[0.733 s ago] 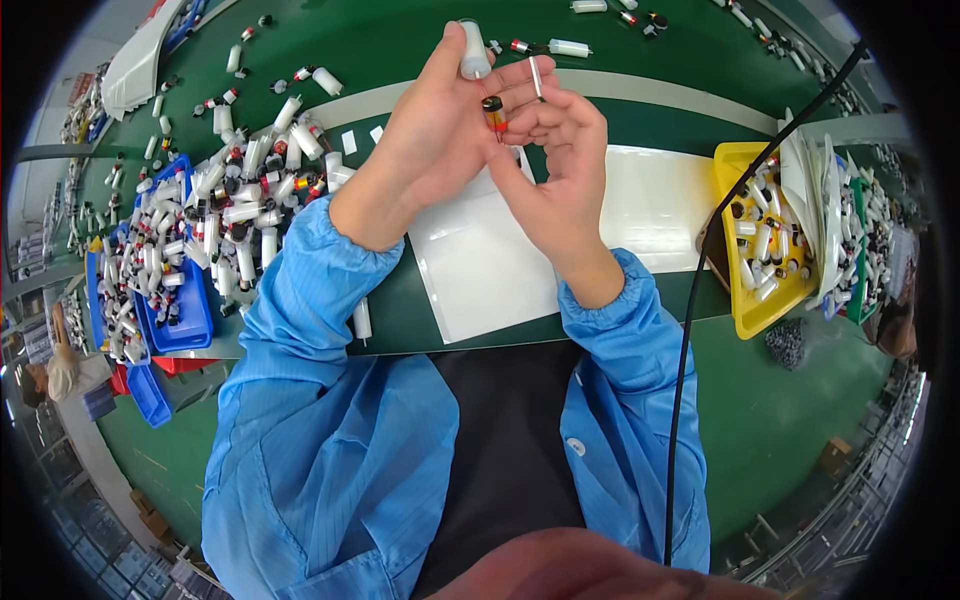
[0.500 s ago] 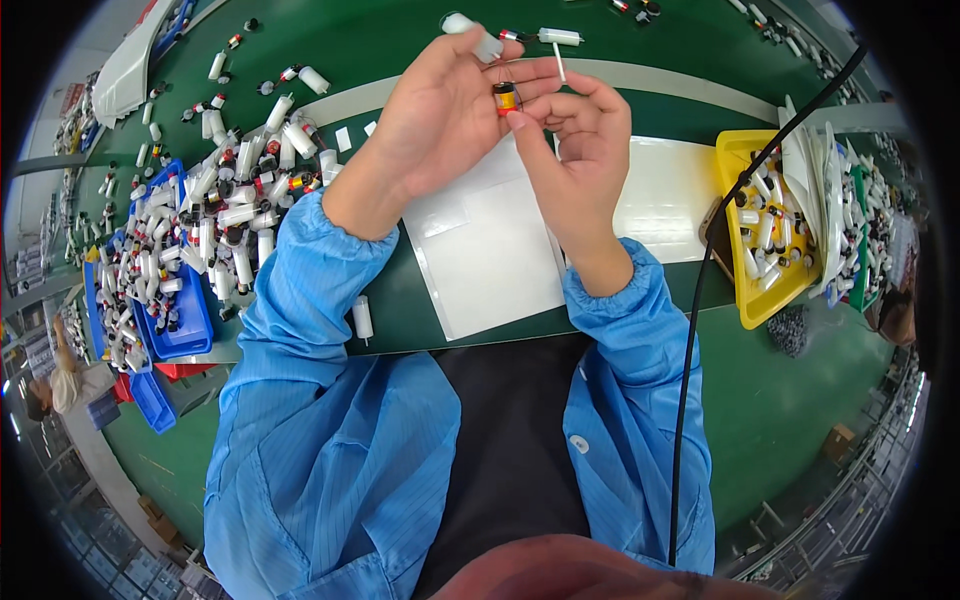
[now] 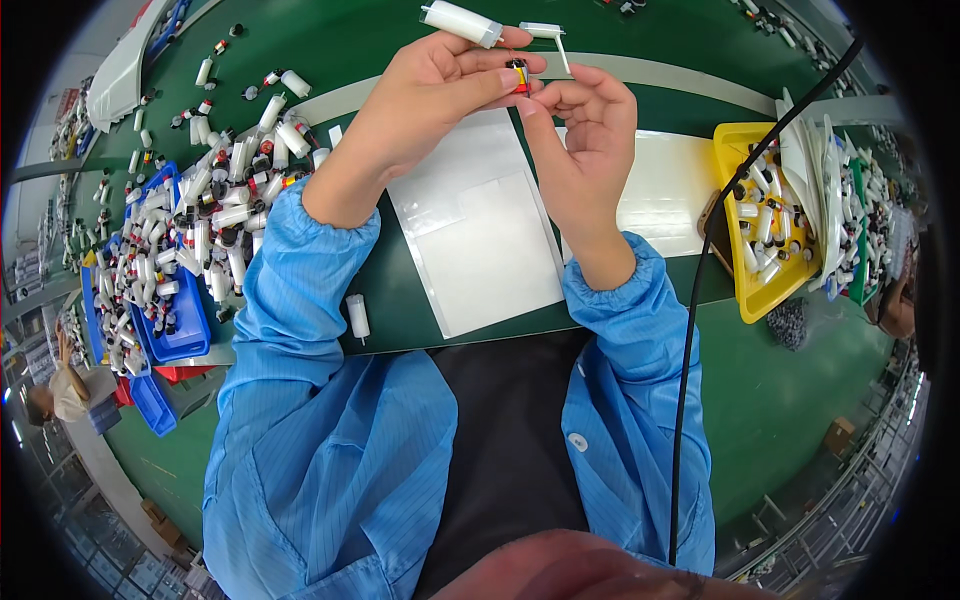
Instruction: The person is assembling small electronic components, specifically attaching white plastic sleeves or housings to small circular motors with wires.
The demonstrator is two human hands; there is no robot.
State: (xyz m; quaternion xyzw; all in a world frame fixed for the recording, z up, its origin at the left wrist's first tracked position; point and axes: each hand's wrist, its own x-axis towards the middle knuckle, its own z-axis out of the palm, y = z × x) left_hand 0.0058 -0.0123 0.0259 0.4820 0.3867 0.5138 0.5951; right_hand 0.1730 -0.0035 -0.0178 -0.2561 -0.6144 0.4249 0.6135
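My left hand point(image 3: 425, 95) pinches a small cylinder banded in black, yellow and red point(image 3: 518, 76) between thumb and fingers. A larger white cylinder point(image 3: 461, 22) lies across the fingertips of the same hand. My right hand point(image 3: 588, 145) meets it from the other side, thumb and fingertips closed at the lower end of the banded cylinder; their exact grip is partly hidden. Just beyond the right fingertips are a smaller white cylinder point(image 3: 542, 30) and a thin white stick point(image 3: 562, 54); whether the fingers touch these I cannot tell.
White sheets point(image 3: 487, 260) lie on the green table below my hands. Left, a heap of white cylinders point(image 3: 235, 190) spreads beside a blue tray point(image 3: 185, 342). A yellow tray point(image 3: 746, 290) of parts stands right, with a black cable point(image 3: 690, 360) hanging before it. One cylinder point(image 3: 358, 317) lies near the table edge.
My left hand has turned from palm-up to thumb-over, and its thumb now presses the banded cylinder. Both hands have shifted slightly away from me, and the white cylinder has moved left.
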